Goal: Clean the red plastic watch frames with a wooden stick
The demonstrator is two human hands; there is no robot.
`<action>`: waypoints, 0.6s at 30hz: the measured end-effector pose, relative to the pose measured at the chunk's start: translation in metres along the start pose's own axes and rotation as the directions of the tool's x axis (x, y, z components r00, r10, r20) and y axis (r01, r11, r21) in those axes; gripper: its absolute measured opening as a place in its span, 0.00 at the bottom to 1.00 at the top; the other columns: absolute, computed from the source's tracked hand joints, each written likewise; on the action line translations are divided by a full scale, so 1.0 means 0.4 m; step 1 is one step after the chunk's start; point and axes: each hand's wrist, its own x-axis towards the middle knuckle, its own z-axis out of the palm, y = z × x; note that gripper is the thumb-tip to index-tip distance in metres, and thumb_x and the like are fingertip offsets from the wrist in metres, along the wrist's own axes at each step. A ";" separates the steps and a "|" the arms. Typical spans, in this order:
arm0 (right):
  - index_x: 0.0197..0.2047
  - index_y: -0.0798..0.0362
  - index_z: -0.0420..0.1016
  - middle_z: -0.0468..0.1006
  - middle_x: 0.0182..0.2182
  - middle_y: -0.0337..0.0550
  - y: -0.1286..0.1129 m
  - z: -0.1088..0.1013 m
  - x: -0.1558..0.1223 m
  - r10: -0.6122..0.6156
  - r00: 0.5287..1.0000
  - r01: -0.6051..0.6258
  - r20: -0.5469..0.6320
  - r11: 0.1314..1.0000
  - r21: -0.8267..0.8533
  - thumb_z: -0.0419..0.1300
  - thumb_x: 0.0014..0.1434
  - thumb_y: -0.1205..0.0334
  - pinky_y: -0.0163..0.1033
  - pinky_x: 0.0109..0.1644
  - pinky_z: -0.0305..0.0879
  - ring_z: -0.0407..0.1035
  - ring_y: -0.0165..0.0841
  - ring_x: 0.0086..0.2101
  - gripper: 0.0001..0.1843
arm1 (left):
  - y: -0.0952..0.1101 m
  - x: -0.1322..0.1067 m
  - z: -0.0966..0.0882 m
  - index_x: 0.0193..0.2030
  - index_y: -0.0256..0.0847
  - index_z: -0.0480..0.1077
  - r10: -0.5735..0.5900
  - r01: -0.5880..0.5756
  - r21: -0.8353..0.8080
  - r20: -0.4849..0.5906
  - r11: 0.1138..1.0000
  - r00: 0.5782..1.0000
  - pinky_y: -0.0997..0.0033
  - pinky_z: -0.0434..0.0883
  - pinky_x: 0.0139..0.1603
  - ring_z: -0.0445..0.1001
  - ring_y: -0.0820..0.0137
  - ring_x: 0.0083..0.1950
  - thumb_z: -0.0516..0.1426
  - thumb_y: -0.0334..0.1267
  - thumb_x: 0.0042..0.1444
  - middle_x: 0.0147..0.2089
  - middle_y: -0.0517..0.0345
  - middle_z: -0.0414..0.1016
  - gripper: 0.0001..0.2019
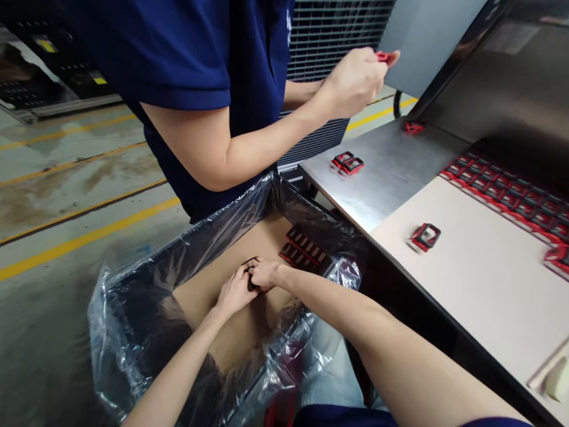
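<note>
Both my hands reach down into a cardboard box lined with a clear plastic bag (133, 284). My left hand (233, 292) and my right hand (265, 274) meet over the brown cardboard sheet (208, 284) on the box floor, fingers curled together around a small dark part (249, 265). Rows of the same dark red parts (304, 249) lie packed at the far right side of the box, just beyond my right hand.
A co-worker in a dark blue shirt (200, 53) stands behind the box, one hand (355, 80) holding a red part at the machine hood. On the table (480, 284) to the right lie loose red parts (425, 236), a pair (347, 163), and packed rows (511, 193).
</note>
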 end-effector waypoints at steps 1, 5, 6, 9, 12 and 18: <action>0.61 0.54 0.77 0.80 0.59 0.50 0.007 0.006 0.013 0.006 1.000 -0.006 -0.005 1.000 0.017 0.67 0.73 0.54 0.55 0.58 0.80 0.79 0.43 0.54 0.19 | -0.003 0.016 0.012 0.64 0.42 0.74 -0.027 0.027 -0.008 0.006 1.000 1.000 0.44 0.78 0.62 0.78 0.54 0.63 0.65 0.44 0.69 0.71 0.44 0.72 0.20; 0.62 0.54 0.76 0.79 0.59 0.50 0.022 0.014 0.039 0.042 0.994 -0.032 -0.101 0.994 0.101 0.66 0.74 0.55 0.54 0.58 0.80 0.79 0.43 0.54 0.19 | -0.012 0.060 0.057 0.64 0.42 0.74 -0.124 0.125 -0.043 0.024 0.991 0.992 0.43 0.78 0.63 0.77 0.53 0.65 0.65 0.43 0.69 0.71 0.44 0.72 0.20; 0.62 0.55 0.76 0.79 0.59 0.50 0.028 0.008 0.041 0.051 0.989 -0.033 -0.140 0.991 0.127 0.66 0.74 0.55 0.54 0.57 0.80 0.79 0.42 0.53 0.19 | -0.013 0.066 0.066 0.64 0.42 0.74 -0.148 0.149 -0.051 0.027 0.988 0.989 0.44 0.78 0.63 0.77 0.53 0.65 0.65 0.43 0.69 0.71 0.44 0.73 0.20; 0.59 0.55 0.78 0.82 0.55 0.48 0.057 -0.032 0.021 0.094 0.953 -0.030 -0.288 0.975 0.221 0.67 0.73 0.57 0.52 0.55 0.81 0.80 0.41 0.51 0.16 | -0.011 0.084 0.090 0.65 0.43 0.74 -0.218 0.219 -0.063 0.027 0.974 0.976 0.45 0.79 0.61 0.78 0.53 0.63 0.65 0.45 0.70 0.69 0.44 0.74 0.20; 0.54 0.52 0.82 0.84 0.53 0.48 0.087 -0.089 -0.082 0.223 0.848 -0.071 -0.481 0.947 0.315 0.64 0.74 0.62 0.49 0.60 0.81 0.80 0.39 0.53 0.09 | -0.007 0.112 0.102 0.66 0.42 0.73 -0.261 0.261 -0.063 0.012 0.963 0.965 0.47 0.80 0.58 0.79 0.55 0.60 0.63 0.48 0.70 0.68 0.44 0.74 0.22; 0.72 0.42 0.71 0.85 0.58 0.50 -0.082 -0.045 -0.552 0.512 0.411 -0.205 -0.754 0.858 0.471 0.54 0.74 0.69 0.47 0.60 0.85 0.80 0.38 0.59 0.28 | -0.002 0.247 0.059 0.66 0.43 0.73 -0.205 0.202 -0.035 -0.089 0.979 0.975 0.45 0.79 0.60 0.78 0.54 0.62 0.64 0.47 0.70 0.67 0.44 0.75 0.21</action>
